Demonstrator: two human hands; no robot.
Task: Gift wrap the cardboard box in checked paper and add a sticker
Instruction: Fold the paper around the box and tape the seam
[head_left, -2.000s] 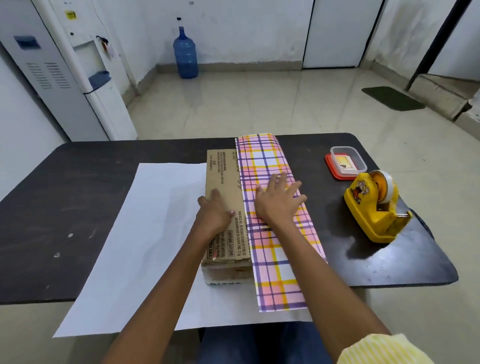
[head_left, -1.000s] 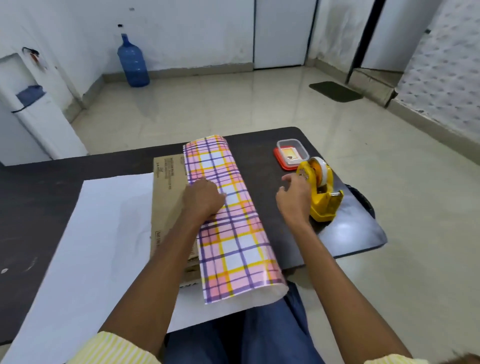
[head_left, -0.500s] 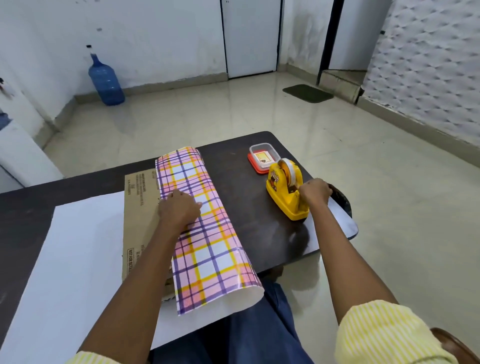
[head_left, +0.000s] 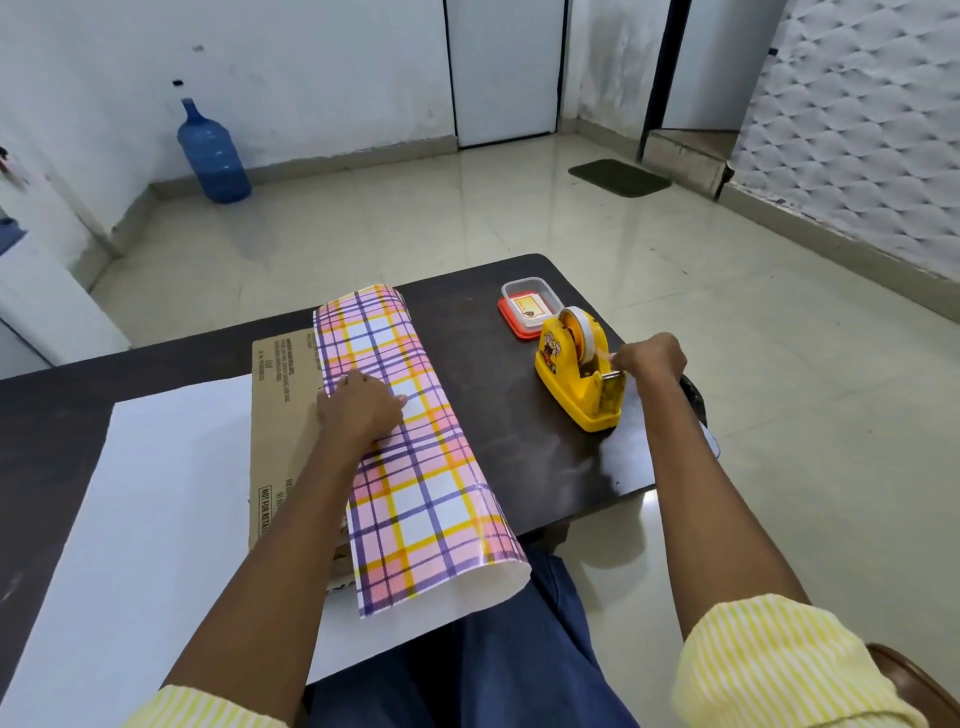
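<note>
Head view: "NOT FOR RETAIL" cardboard box (head_left: 280, 415)

Light: bright and even; source perhaps to the right.
Glare: sheen is shown on floor (head_left: 467, 218) and table (head_left: 639, 441).
Edges: lines are bowed by the wide lens.

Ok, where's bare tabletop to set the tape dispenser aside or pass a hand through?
Free: the table strip between checked paper and tape dispenser; the table's left end beyond the paper's white underside. Crowded: the right corner, with dispenser, container and right hand pinching tape.
</note>
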